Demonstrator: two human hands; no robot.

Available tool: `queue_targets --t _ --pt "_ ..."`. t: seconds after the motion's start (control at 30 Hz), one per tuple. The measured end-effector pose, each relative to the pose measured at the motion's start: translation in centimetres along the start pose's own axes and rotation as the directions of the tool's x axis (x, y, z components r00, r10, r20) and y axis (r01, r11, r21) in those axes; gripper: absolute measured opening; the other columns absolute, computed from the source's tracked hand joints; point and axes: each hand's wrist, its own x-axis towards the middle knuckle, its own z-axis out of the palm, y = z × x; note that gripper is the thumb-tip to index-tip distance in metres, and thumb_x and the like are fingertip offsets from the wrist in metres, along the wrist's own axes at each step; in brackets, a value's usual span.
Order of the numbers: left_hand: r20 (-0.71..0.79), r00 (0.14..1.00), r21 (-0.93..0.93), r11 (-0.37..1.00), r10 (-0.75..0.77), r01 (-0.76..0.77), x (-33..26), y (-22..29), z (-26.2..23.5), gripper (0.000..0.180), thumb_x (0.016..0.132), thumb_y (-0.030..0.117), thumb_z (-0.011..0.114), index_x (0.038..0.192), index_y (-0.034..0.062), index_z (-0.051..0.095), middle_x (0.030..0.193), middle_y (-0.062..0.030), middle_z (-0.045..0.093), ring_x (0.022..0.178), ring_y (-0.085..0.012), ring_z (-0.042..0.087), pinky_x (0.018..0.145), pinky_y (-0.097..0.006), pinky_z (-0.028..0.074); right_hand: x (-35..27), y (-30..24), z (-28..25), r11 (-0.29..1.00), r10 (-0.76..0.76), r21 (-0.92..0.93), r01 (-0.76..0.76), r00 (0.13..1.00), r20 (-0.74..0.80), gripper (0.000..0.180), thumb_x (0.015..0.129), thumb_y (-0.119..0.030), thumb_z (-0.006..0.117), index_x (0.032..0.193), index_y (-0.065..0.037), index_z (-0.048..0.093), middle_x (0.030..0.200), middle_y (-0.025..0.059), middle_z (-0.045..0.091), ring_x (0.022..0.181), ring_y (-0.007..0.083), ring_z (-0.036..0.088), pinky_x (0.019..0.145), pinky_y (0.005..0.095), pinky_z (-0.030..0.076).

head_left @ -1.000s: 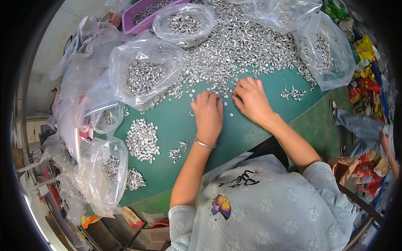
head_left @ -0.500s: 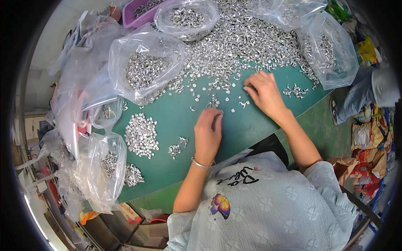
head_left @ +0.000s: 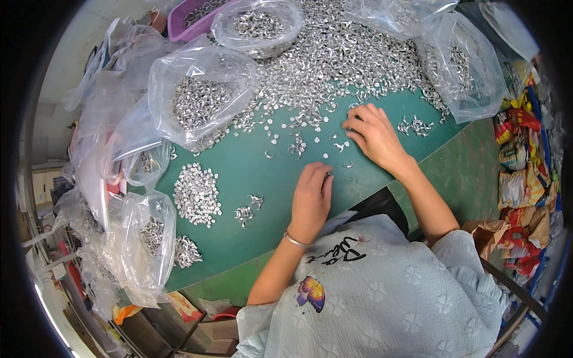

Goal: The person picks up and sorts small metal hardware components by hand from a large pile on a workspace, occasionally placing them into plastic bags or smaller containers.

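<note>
My left hand (head_left: 310,194), a bangle (head_left: 296,240) on its wrist, is low over the green table (head_left: 280,209). Its thumb and fingertips are drawn together; whatever is between them is too small to make out. My right hand (head_left: 375,137) hovers farther right, fingers bent and thumb apart, with nothing visible in it. Between the hands lie a curved silver metal piece (head_left: 348,164) and a small flower-shaped silver piece (head_left: 325,156). A few more curved pieces (head_left: 296,146) are scattered just beyond my left fingertips. A small cluster of curved pieces (head_left: 416,126) sits right of my right hand.
A large heap of silver pieces (head_left: 340,56) covers the table's far side. Clear plastic bags of pieces (head_left: 200,101) stand at left and right (head_left: 462,71). Flower-shaped pieces (head_left: 197,194) are piled left, near a small curved-piece cluster (head_left: 245,213). A purple bin (head_left: 177,24) stands far left.
My left hand has moved right and slightly nearer me. A curved piece now lies between my hands. At the right edge, the person's leg seen earlier is out of sight.
</note>
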Motion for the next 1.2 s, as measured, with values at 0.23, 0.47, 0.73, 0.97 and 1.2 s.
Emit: queue_targets --t 0.23,0.47,0.73,0.97,1.2 --pt "0.059 0.998 -0.184 0.983 0.001 0.01 0.6 0.5 0.8 0.027 0.085 -0.008 0.06 0.111 -0.0008 0.059 0.106 -0.0166 0.06 0.089 -0.0295 0.064 0.075 -0.035 0.053 -1.6 -1.1 -1.7 0.993 0.057 0.099 -0.059 0.998 0.02 0.012 0.078 -0.004 0.069 0.087 -0.004 0.061 0.094 0.0079 0.057 0.091 0.0284 0.054 0.08 0.0382 0.04" --pt "-0.066 0.988 -0.175 0.977 -0.138 0.124 0.0 0.4 -0.8 0.027 0.085 -0.01 0.059 0.11 0.0 0.061 0.1 -0.0126 0.064 0.085 -0.0195 0.064 0.068 -0.028 0.052 -4.3 -4.2 0.4 0.98 -0.152 0.144 0.136 0.982 0.111 0.018 0.076 -0.009 0.072 0.092 -0.007 0.063 0.098 0.0052 0.058 0.093 0.0244 0.054 0.079 0.0374 0.039" --pt "0.019 0.999 0.149 0.988 0.044 -0.047 -0.4 0.5 0.6 0.026 0.08 0.005 0.07 0.103 0.0006 0.06 0.101 -0.0142 0.057 0.089 -0.0321 0.056 0.077 -0.039 0.046 -4.1 -3.7 -0.6 0.988 -0.103 0.125 0.092 0.991 0.081 0.026 0.077 -0.011 0.072 0.101 -0.005 0.065 0.101 0.0084 0.057 0.093 0.028 0.054 0.078 0.0384 0.043" --pt "-0.029 0.999 0.247 0.969 0.024 -0.016 -1.9 -1.0 -1.4 0.015 0.082 0.003 0.066 0.094 -0.0002 0.059 0.095 -0.0144 0.057 0.086 -0.0322 0.055 0.076 -0.041 0.045 -5.5 -1.1 -0.4 0.995 -0.088 0.056 0.088 0.996 0.007 0.015 0.078 -0.005 0.069 0.091 -0.004 0.061 0.096 0.0084 0.057 0.088 0.0287 0.055 0.077 0.0379 0.044" --pt "-0.051 0.99 0.06 0.989 -0.13 0.133 -2.4 -0.9 -2.2 0.027 0.081 -0.003 0.065 0.107 -0.0023 0.058 0.098 -0.0165 0.057 0.087 -0.0332 0.057 0.077 -0.039 0.048 -5.3 -1.0 -1.6 0.994 -0.007 0.11 0.008 1.0 -0.01 0.02 0.077 -0.001 0.07 0.094 -0.003 0.061 0.099 0.0107 0.059 0.091 0.031 0.056 0.078 0.0387 0.044"
